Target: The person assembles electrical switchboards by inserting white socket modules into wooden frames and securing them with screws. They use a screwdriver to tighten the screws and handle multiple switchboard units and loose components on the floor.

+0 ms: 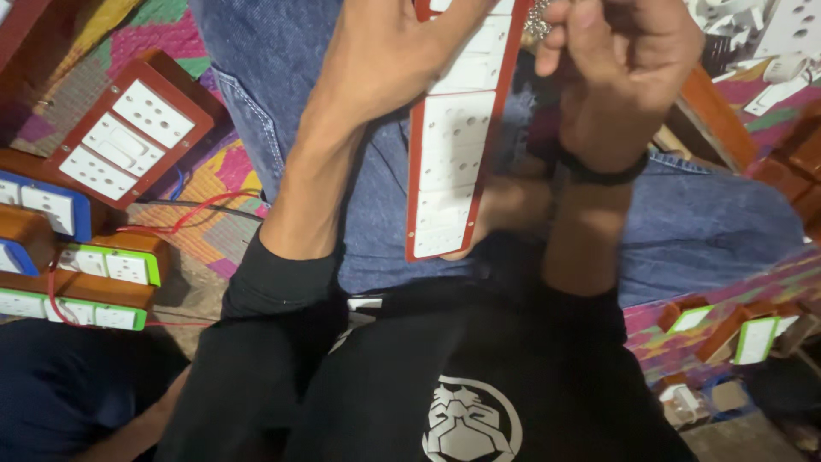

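left hand (389, 60): clamped on the upper part of the long red-framed white socket strip (453, 162)
right hand (620, 60): pinching small silvery metal bits (537, 21), just beside strip's top
strip axis: runs top-to-lap, over blue jeans (701, 222)

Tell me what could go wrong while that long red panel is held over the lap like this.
The long red switch panel is gripped only near its top by the left hand; its free lower end could swing or slip. The right hand pinches small metal pieces that could drop into the lap and get lost.
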